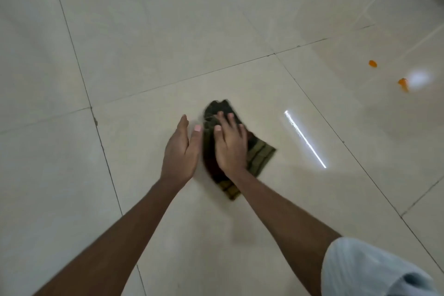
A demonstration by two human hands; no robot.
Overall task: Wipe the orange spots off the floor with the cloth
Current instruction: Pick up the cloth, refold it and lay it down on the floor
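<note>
A dark green and brown checked cloth (260, 155) lies bunched on the pale tiled floor (144, 43) at the centre of the view. My right hand (230, 144) presses flat on top of it, fingers spread and pointing away from me. My left hand (183, 149) is just left of the cloth, open with fingers together, its thumb close to the cloth's left edge. Two orange spots sit far to the right: a small round orange spot (372, 63) and a longer orange smear (403, 84), both well apart from the cloth.
Dark grout lines cross the glossy tiles. Bright light reflections show on the floor right of the cloth, a streak (305, 139) and a round glare (419, 78) beside the smear. A light sleeve or trouser fabric (370, 269) fills the bottom right corner.
</note>
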